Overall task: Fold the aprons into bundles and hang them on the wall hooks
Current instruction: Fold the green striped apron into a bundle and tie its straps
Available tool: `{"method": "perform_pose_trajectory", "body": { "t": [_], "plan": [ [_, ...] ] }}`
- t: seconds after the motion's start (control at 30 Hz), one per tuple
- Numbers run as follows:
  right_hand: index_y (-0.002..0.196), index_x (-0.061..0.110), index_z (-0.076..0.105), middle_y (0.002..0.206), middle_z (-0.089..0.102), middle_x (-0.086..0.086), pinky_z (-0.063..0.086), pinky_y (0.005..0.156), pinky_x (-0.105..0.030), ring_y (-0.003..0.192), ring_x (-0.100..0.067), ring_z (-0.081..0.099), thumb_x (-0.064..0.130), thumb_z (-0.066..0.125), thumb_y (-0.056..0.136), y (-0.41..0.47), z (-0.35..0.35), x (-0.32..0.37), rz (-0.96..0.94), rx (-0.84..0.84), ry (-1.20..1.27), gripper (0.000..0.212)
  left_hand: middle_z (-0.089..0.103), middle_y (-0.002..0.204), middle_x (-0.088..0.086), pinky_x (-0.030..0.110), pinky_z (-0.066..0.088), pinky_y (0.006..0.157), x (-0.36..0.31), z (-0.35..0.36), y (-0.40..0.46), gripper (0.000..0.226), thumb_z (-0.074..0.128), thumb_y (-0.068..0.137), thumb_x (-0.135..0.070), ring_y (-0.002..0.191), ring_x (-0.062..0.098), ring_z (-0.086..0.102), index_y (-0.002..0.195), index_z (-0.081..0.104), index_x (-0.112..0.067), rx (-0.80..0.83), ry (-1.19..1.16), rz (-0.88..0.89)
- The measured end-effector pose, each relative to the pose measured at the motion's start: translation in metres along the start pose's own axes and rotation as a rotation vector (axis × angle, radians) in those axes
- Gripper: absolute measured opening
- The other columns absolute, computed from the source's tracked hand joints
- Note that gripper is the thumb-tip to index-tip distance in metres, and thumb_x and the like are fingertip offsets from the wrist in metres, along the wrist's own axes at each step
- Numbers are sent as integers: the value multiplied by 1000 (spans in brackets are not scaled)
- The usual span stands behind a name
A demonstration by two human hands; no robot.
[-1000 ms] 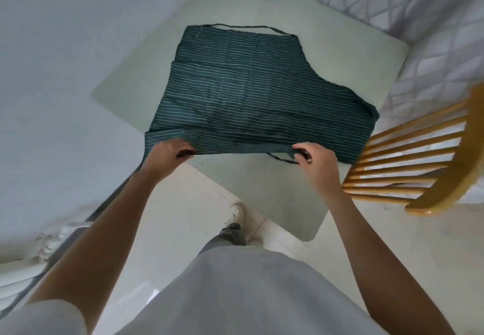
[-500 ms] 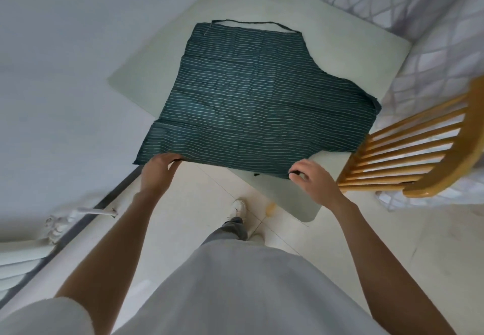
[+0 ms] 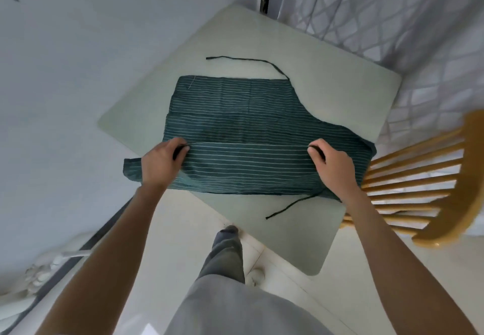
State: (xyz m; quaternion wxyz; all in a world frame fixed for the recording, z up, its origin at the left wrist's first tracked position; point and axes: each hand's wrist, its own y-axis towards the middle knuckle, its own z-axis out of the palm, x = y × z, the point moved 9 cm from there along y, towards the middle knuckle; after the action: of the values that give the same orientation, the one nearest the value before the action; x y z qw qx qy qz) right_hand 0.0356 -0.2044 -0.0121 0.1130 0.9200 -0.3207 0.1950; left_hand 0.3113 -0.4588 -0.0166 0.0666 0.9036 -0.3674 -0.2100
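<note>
On table (image 3: 340,78), hands folded apron (image 3: 243,114) hem forward since earlier

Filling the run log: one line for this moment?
step: first fold | apron: flat on table | left hand, right hand: pinching folded hem

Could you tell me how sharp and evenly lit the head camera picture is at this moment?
Head view: light is soft and even, no glare; the apron and both hands, left hand and right hand, are fairly sharp; the wooden chair is motion-smeared; wide-angle distortion bends the table edges.
</note>
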Motion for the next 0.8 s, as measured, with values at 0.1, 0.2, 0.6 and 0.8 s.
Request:
{"method": "perform_pose_trajectory", "body": {
  "t": [0.1,0.2,0.6,0.8],
  "plan": [
    [109,20,59,73,64,-3,40,58,-30,64,-24,58,37,43,99,63,-13,-3,48,-36,-82,26,69,79,6,26,41,53,-7,8,64,13,63,89,-27,66,27,64,93,67,-15,-13,3,86],
    [107,18,61,78,67,-6,41,58,-29,67,-25,59,35,43,99,127,-22,-3,66,-84,-85,26,70,78,5,25,43,53,-12,17,126,11,65,88,-24,65,24,64,92,68,-14,-29,5,157],
    [109,10,60,95,67,-11,45,72,-34,87,-28,59,25,40,99,310,69,-65,341,82,-74,27,68,90,4,34,49,62,20,151,296,23,46,98,-32,71,28,62,108,62,-18,299,128,121],
    [110,10,62,99,68,-12,45,68,-30,85,-28,62,26,43,99,328,127,-100,440,192,-22,27,69,102,1,35,50,71,40,219,313,26,44,98,-32,82,26,63,114,62,-20,517,131,46]
  ]
}}
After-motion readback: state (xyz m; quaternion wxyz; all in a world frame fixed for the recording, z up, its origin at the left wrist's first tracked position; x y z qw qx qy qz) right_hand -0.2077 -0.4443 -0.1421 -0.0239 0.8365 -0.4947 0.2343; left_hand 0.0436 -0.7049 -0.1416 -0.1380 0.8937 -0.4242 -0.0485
